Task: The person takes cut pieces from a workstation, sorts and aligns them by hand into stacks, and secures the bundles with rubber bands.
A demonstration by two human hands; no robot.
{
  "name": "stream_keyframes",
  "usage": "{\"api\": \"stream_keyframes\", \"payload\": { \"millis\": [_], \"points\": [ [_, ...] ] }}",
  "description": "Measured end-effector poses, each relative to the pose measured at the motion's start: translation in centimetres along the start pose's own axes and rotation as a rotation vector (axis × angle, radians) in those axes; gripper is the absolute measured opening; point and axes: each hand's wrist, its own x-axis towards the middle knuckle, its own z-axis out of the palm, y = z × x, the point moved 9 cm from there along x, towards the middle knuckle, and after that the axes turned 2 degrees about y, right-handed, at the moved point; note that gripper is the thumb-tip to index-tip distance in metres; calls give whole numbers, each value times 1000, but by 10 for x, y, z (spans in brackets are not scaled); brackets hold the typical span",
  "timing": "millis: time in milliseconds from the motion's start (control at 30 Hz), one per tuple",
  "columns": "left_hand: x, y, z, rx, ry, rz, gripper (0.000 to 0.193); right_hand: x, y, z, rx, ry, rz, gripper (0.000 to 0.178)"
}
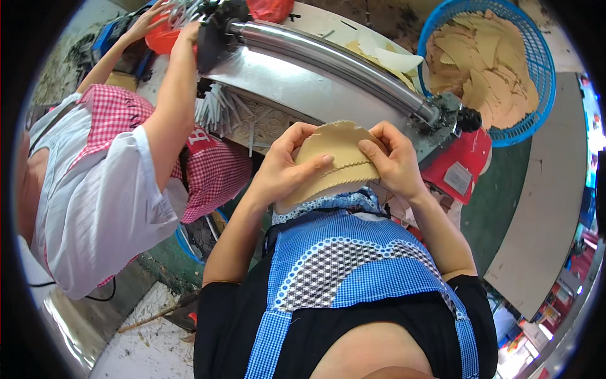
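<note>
My left hand [285, 165] and my right hand [396, 162] hold a few overlapping tan, leather-like cut pieces [336, 146] in front of my blue checked apron [341, 227]. The pieces have rounded outlines and zigzag edges, with one edge running across the middle of the upper face. Both thumbs press on top of the pieces from opposite sides. The other fingers are mostly hidden behind them. Just beyond my hands is a machine with a shiny metal roller [334, 66] over a flat metal plate [284, 79].
At the far right a blue plastic basket [550, 69] holds many similar tan pieces. A red item with a white label [457, 178] hangs below the roller's right end. On my left a person [107, 202] in a red checked apron reaches toward a red plastic bag [161, 39]. Pale strips [221, 107] lie nearby.
</note>
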Motion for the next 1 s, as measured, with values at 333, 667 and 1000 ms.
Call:
{"api": "stream_keyframes", "payload": {
  "millis": [333, 667, 1000],
  "points": [
    [-3, -34, 4, -56, -93, -214, 25, -6, -23, -8, -383, 72, -312, 18],
    [-10, -25, 8, -202, -29, -139, 34, -8, 31, -23, 270, 148, 204, 28],
    [-12, -14, 30, 247, -70, 37, 34, -27, 14, 9, 79, 208, -79, 37]
  ]
}}
